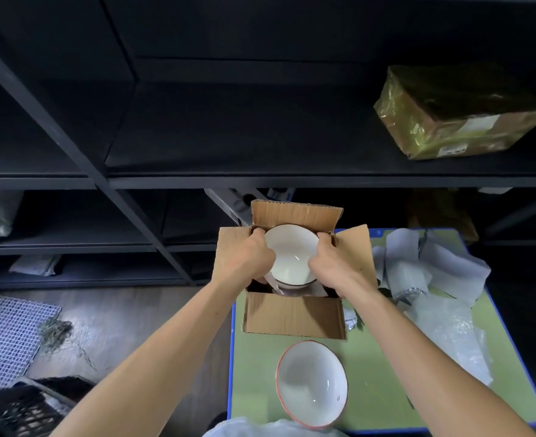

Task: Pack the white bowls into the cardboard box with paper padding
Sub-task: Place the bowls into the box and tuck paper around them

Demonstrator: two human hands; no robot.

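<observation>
An open cardboard box [293,315] stands on the green table top, all its flaps folded out. A white bowl with a dark rim [290,255] sits in the box mouth. My left hand [249,258] grips the bowl's left edge, and my right hand [333,261] grips its right edge. A strip of white paper [273,283] shows under the bowl at the left. A second white bowl with a red rim [312,381] stands upright on the table in front of the box.
Crumpled white paper and clear plastic wrap [434,272] lie on the table [383,386] to the right of the box. Dark metal shelving [260,181] rises behind, with a taped brown parcel [456,118] on it. A black crate [17,408] and white mesh [5,335] are on the floor at left.
</observation>
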